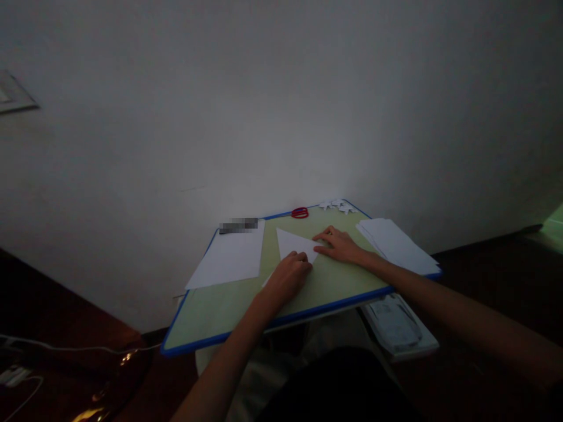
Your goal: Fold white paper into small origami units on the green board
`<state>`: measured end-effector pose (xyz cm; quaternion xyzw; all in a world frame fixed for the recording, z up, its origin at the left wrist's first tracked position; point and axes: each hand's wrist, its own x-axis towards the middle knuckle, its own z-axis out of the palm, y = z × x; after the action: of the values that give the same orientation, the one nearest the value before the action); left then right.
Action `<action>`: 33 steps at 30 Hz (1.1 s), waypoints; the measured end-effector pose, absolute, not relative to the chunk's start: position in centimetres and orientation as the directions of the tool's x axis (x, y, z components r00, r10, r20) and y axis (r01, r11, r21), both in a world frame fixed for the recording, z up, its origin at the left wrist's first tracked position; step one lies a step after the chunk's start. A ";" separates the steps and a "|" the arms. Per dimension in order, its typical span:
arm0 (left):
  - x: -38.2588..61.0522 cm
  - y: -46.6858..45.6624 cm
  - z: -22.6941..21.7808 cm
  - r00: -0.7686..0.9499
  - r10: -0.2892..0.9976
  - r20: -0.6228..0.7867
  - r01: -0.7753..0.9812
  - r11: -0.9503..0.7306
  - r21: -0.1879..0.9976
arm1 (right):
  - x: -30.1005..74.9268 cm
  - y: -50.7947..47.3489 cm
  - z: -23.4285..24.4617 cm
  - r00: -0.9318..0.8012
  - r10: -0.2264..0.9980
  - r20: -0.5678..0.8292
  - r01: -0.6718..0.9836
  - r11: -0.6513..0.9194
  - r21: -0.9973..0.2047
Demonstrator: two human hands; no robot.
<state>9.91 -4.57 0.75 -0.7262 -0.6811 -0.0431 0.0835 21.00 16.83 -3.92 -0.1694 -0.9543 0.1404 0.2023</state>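
A white sheet of paper, apparently folded to a pointed shape, lies flat in the middle of the small table. My left hand rests on its near part with the fingers curled in and pressed to the paper; whether an edge is pinched there is hard to see. At the sheet's right corner is my right hand, its thumb and forefinger stretched out and apart, touching the paper. Part of the sheet is hidden under my left hand.
The light green table has a blue rim and stands by a wall. A white sheet lies left, with a blurred dark object on it. Red-handled scissors and white paper cut-outs lie at the back, a paper stack right.
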 end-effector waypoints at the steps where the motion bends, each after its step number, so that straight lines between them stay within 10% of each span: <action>1: 10.0 -4.8 0.9 0.065 0.983 0.170 0.997 -0.055 -0.063 | 21.0 16.8 -3.9 -0.861 0.380 0.337 0.268 0.903 -0.335; 33: 11.0 -12.4 1.2 0.045 0.987 0.152 0.998 -0.050 0.032 | 21.2 16.6 -3.8 -0.870 0.375 0.320 0.275 0.908 -0.318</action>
<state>10.96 -12.44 1.22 -0.7217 -0.6878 -0.0661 0.0411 21.18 16.61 -3.80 -0.1697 -0.9579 0.1321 0.1903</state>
